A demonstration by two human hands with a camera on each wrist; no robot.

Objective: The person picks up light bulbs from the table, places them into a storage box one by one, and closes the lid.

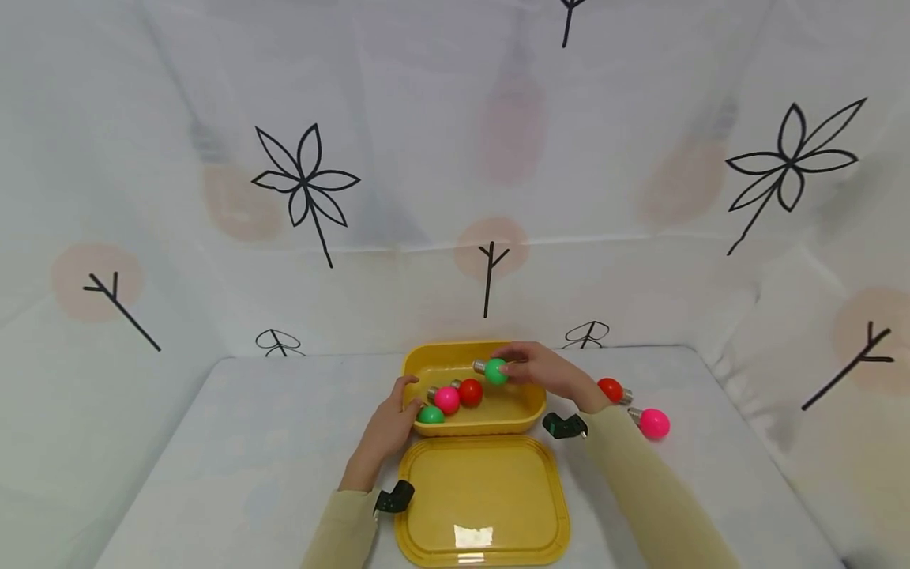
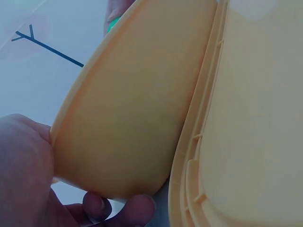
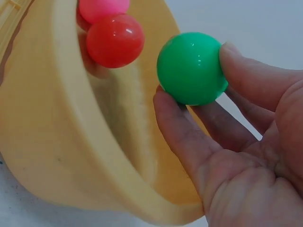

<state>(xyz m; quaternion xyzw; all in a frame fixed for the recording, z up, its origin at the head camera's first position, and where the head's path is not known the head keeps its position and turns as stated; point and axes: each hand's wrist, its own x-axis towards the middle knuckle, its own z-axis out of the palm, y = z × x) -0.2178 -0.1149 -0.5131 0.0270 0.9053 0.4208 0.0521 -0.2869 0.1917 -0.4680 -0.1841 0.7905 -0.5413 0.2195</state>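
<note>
A green bulb [image 3: 191,67], likely light, smooth and slippery, is pinched round its ball by the right hand [image 1: 550,371] over the tub [image 1: 512,415], whose left rim is gripped by the left hand [image 1: 391,427].

Left hand [image 1: 389,427] at lower centre, fingers seemingly curled in a grip; right hand [image 1: 543,370] just right of centre, fingertips [image 3: 236,61] pinching, both sleeved forearms angled inward
</note>
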